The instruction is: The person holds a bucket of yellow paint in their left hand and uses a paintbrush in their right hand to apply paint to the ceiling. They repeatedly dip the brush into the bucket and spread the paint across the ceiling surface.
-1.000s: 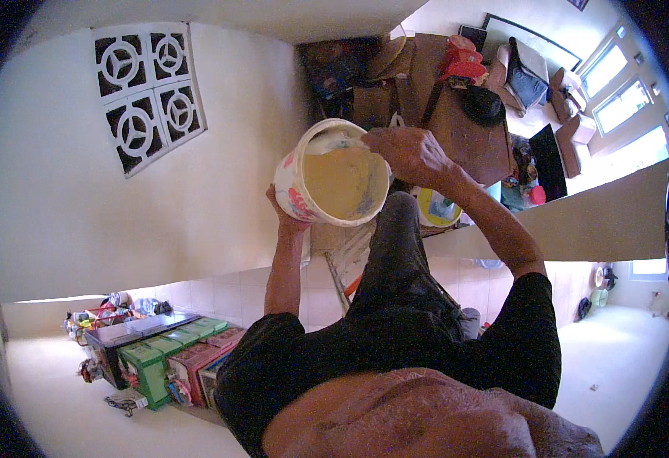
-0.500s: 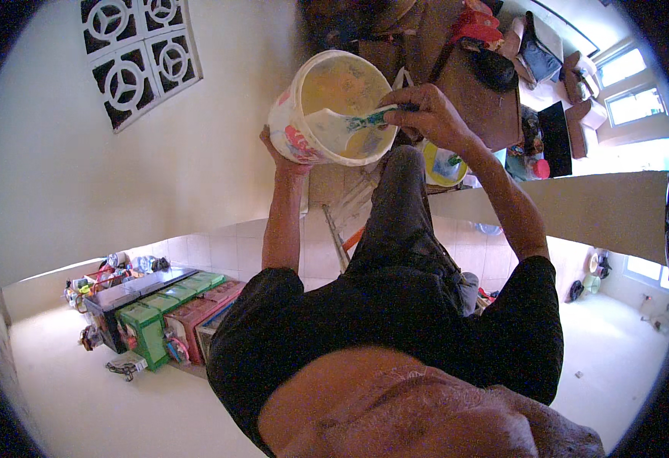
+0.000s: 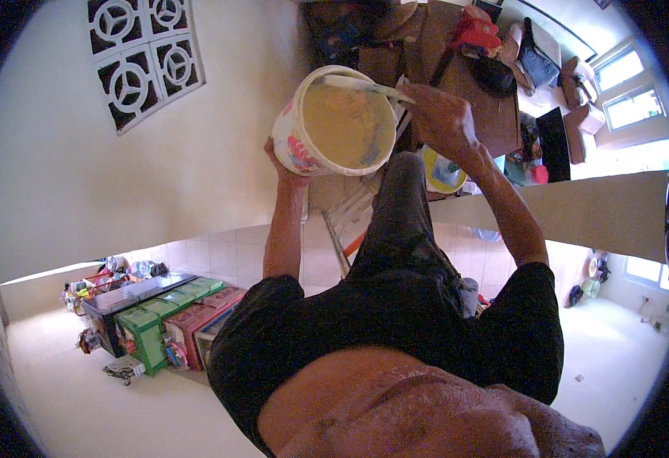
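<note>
white bucket (image 3: 292, 130); yellowish contents (image 3: 350, 126) inside

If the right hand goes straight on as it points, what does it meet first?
Probably the rim of the white round plastic bucket, just left of the right hand, though depth is unclear.

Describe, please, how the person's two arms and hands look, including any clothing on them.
The left grip and right grip are ordinary human hands, ungloved. Both forearms are bare up to the black sleeves, which are short and end around the elbows. The picture is too grainy to tell finer details.
</note>
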### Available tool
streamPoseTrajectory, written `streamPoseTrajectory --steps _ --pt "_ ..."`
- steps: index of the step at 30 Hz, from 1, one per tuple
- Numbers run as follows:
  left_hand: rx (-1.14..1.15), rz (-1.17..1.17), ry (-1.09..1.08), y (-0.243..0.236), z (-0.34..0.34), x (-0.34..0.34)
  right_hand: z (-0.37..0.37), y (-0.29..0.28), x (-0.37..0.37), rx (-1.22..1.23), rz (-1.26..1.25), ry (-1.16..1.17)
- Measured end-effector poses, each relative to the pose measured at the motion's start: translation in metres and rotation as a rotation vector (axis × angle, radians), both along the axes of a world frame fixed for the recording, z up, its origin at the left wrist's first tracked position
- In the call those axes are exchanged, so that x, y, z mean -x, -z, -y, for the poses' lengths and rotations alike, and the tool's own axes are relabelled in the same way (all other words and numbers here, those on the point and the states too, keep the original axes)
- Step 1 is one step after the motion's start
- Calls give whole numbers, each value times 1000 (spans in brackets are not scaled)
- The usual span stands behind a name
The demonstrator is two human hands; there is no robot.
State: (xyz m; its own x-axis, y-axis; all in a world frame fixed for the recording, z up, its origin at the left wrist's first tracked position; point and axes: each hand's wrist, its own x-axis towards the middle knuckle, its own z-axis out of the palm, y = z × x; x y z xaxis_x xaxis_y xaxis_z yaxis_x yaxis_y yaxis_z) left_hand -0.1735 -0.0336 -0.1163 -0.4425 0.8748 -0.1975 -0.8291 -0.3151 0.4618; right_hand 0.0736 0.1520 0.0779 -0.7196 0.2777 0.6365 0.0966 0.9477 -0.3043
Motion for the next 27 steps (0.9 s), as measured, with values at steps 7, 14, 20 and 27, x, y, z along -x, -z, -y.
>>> streamPoseTrajectory --steps 7,14,20,27 --pt "-100 4 2 4 -3 1 0 -2 -14 613 164 -19" --pt "-46 -47 -50 33 -3 18 3 0 0 735 225 -146" --pt "-72 -59 15 13 -8 0 -7 10 11 182 19 13" --pt "5 -125 -210 33 14 3 -34 -11 7 230 -238 161"
